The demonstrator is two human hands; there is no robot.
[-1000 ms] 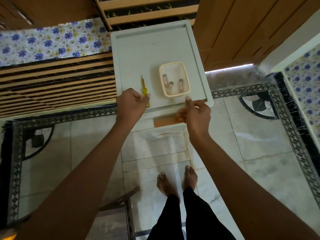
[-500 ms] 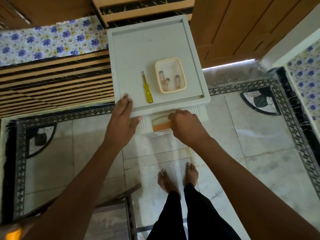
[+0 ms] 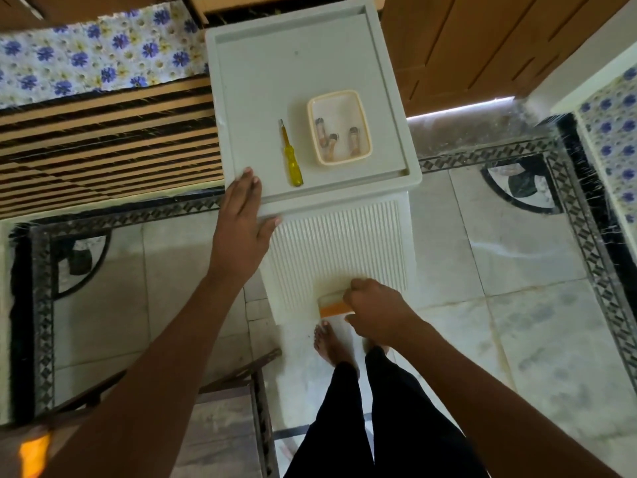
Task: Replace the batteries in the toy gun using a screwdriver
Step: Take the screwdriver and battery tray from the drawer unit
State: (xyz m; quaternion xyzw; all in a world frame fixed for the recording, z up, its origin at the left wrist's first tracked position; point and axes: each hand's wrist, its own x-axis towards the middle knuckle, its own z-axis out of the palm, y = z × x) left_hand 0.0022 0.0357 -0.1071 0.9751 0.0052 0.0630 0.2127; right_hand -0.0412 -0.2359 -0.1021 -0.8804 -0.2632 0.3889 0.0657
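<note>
The white stand [image 3: 310, 63] had its far half bare. The screwdriver [image 3: 291, 157] lay near its front edge, just left of the tray [image 3: 339, 96] of batteries [image 3: 353, 141]. The left hand [image 3: 241, 225] lay flat and open on the front-left corner. The right hand [image 3: 375, 310], lower than before, gripped an orange-and-white object [image 3: 331, 305] against the ribbed front.

Bare forearms without sleeves, black trousers [image 3: 396, 408] narrowing at the ankles, and bare feet [image 3: 325, 343]

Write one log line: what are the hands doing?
left hand: flat on table edge | right hand: on orange-white object | screwdriver: untouched
</note>
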